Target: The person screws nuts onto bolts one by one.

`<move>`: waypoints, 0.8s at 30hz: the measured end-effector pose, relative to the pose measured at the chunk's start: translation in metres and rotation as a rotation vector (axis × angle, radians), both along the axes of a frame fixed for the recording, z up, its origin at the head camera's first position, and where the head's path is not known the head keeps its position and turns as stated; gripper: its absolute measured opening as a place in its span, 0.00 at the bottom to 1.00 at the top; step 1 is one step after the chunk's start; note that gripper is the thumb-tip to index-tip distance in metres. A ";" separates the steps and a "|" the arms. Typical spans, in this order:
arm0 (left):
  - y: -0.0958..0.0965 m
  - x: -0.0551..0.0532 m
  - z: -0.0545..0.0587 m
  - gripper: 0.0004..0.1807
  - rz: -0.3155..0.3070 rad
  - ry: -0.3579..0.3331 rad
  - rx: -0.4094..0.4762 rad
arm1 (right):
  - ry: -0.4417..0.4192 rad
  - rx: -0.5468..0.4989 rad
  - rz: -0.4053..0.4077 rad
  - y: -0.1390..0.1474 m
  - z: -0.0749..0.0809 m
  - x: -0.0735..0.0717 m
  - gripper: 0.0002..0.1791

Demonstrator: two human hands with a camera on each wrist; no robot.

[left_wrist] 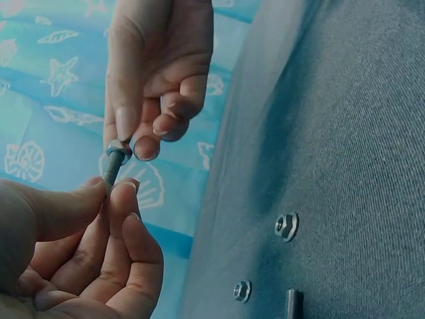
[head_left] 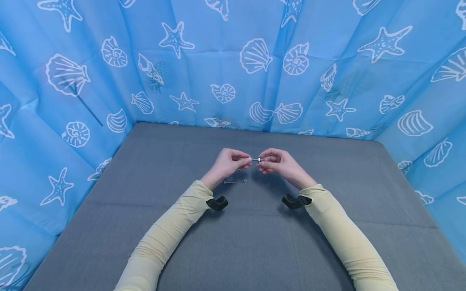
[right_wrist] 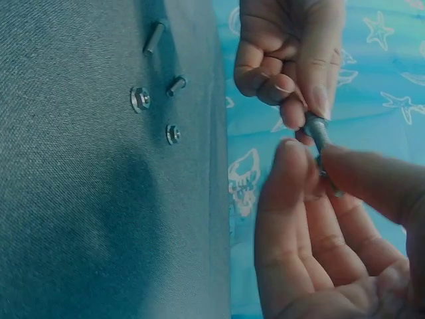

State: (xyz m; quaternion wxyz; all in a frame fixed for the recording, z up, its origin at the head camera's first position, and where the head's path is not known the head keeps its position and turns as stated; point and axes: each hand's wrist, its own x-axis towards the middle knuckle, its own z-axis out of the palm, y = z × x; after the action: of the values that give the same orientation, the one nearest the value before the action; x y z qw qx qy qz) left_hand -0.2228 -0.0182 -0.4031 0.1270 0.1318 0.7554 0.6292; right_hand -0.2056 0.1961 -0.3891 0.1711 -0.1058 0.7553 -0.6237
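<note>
Over the table, my left hand (head_left: 230, 163) pinches a metal bolt (left_wrist: 113, 167) at its head end between thumb and fingers. The threaded shank points across to my right hand (head_left: 282, 163). A nut (head_left: 259, 159) sits around the shank, and the right thumb and fingertips pinch it. Seen in the right wrist view, the shank's tip (right_wrist: 339, 193) sticks out past the right fingers. The bolt's head is mostly hidden by the left fingertips.
On the grey table (head_left: 233, 242) below the hands lie a longer bolt (right_wrist: 155, 38), a shorter bolt (right_wrist: 177, 86), a larger flange nut (right_wrist: 140, 100) and a smaller flange nut (right_wrist: 173, 134). A blue shell-print curtain (head_left: 225, 64) hangs around the table's back and sides.
</note>
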 end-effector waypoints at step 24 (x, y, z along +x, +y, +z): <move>-0.002 0.000 0.001 0.12 0.006 -0.002 0.010 | 0.005 -0.006 -0.010 -0.004 -0.005 -0.003 0.22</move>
State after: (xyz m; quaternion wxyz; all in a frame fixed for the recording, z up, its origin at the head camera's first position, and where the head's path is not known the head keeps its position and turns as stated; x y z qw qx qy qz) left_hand -0.2228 -0.0198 -0.4019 0.1251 0.1295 0.7524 0.6336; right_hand -0.2084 0.1925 -0.3943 0.1656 -0.1042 0.7543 -0.6267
